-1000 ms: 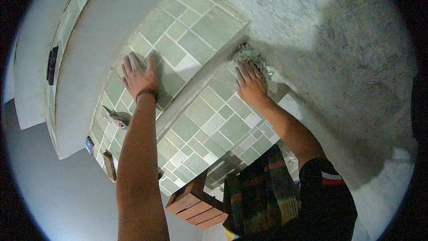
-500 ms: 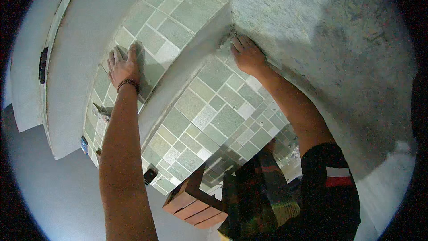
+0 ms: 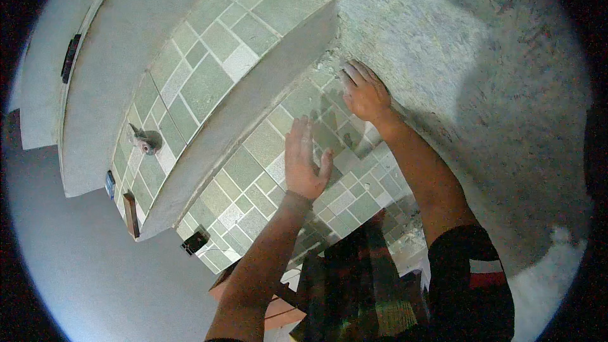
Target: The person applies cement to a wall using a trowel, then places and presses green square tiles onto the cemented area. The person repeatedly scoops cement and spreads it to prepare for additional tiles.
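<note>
My left hand [image 3: 306,164] is over the green patterned tiles of the lower step [image 3: 255,144], palm down, its fingers stretched out and the thumb apart. Whether it presses on the tiles or hovers I cannot tell. At the inner corner, where this tread meets the rough cement wall [image 3: 405,44], my right hand [image 3: 368,95] lies with its fingers extended along the edge. Dust greys the fingertips of both hands. Nothing shows in either hand. A bare grey riser [image 3: 256,82] rises from the lower tread to the tiled upper step [image 3: 206,79].
On the upper step lie a small grey tool [image 3: 147,142], a blue object [image 3: 110,183] and a wooden block [image 3: 131,213]. A black device [image 3: 194,242] stands at the lower step's left end. Another black object [image 3: 71,58] rests higher up. An orange-brown wooden crate [image 3: 282,315] is below.
My left hand has left the upper step and moved right, down to the lower step. My right hand's fingers have straightened at the wall corner. The view has shifted slightly.
</note>
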Available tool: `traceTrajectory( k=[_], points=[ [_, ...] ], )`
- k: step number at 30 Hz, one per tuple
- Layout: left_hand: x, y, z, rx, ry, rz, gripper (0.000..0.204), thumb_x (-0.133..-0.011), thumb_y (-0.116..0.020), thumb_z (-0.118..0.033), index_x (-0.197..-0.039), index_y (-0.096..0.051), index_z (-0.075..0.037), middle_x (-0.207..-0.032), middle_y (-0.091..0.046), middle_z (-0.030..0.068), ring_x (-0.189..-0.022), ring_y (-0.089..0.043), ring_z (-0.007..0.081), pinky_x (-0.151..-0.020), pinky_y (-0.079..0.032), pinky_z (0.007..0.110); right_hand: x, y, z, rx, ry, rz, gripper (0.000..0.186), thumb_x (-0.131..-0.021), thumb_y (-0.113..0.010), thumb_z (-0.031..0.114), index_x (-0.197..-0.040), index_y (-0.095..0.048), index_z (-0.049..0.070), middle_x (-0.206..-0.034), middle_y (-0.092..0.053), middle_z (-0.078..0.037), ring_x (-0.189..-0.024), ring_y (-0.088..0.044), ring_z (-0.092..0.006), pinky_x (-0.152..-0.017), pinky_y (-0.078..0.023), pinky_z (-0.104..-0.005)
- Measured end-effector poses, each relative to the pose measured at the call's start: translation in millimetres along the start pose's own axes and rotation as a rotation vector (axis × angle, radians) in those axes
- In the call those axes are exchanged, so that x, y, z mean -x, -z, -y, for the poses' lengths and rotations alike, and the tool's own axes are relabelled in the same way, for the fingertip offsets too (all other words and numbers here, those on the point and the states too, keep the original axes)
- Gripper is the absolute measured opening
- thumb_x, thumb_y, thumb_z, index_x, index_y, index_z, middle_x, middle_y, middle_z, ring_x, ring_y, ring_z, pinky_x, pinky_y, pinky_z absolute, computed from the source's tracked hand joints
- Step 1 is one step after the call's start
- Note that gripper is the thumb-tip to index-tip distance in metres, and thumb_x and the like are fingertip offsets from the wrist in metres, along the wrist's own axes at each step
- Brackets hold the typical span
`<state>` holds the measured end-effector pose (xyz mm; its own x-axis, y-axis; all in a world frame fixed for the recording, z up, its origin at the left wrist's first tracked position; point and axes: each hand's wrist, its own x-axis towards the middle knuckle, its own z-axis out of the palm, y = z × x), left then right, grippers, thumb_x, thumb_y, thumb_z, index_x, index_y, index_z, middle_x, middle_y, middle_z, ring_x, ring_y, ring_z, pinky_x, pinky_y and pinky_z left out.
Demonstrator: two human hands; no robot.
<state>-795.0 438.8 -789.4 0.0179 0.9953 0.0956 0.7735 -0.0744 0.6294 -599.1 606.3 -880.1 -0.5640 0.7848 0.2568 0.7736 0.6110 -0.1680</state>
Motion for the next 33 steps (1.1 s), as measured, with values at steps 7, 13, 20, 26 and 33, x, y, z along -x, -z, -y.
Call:
traceTrajectory(
  k=[7,13,20,26,33],
  points=[
    [3.7,-46.2,53.3,-0.469,0.341,0.133,0.083,-0.099,-0.047,-0.053,-0.164,-0.024,-0.007,-0.173,-0.018,0.0127,-0.160,-0.014,0.0298,-0.130,-0.008,0.055,-3.9,2.5,-7.9,-0.029,0.005,0.096,0.063,-0.086,-0.068,0.019,-0.143,-0.053,-0.002,-0.154,-0.047,-0.020,-0.145,-0.042,-0.0388,-0.123,-0.032,-0.0487],
    [6.2,-42.3,45.3,-0.397,0.364,0.117,0.086,-0.098,-0.047,-0.055,-0.166,-0.020,-0.010,-0.174,-0.016,0.0093,-0.161,-0.013,0.0264,-0.131,-0.006,0.053,-19.4,55.2,70.4,-0.246,0.044,-0.309,0.061,-0.089,-0.068,0.015,-0.146,-0.052,-0.001,-0.148,-0.053,-0.021,-0.141,-0.047,-0.0397,-0.119,-0.035,-0.0547],
    [-1.7,-29.0,40.7,-0.386,0.413,0.251,0.093,-0.094,-0.055,-0.057,-0.166,-0.019,-0.010,-0.173,-0.016,0.0090,-0.161,-0.012,0.0269,-0.130,-0.007,0.054,-56.2,78.8,124.6,-0.437,0.122,-0.292,0.041,-0.087,-0.068,0.013,-0.124,-0.067,-0.002,-0.125,-0.064,-0.018,-0.121,-0.059,-0.0387,-0.106,-0.043,-0.0526],
    [-0.1,-33.2,41.1,-0.321,0.392,0.155,0.094,-0.091,-0.063,-0.053,-0.164,-0.024,-0.008,-0.171,-0.022,0.0122,-0.160,-0.015,0.0300,-0.129,-0.007,0.057,-26.6,45.3,66.5,-0.145,-0.110,0.158,0.049,-0.085,-0.069,0.009,-0.132,-0.062,-0.001,-0.140,-0.055,-0.020,-0.131,-0.051,-0.0406,-0.110,-0.043,-0.0536],
    [-3.1,-34.3,39.2,-0.435,0.434,0.254,0.094,-0.094,-0.054,-0.062,-0.166,-0.019,-0.011,-0.172,-0.017,0.0084,-0.161,-0.010,0.0262,-0.131,-0.004,0.054,-46.2,11.5,33.3,-0.045,0.010,0.083,0.063,-0.089,-0.072,0.029,-0.139,-0.054,-0.006,-0.150,-0.048,-0.022,-0.142,-0.042,-0.0423,-0.121,-0.031,-0.0560]
  ],
)
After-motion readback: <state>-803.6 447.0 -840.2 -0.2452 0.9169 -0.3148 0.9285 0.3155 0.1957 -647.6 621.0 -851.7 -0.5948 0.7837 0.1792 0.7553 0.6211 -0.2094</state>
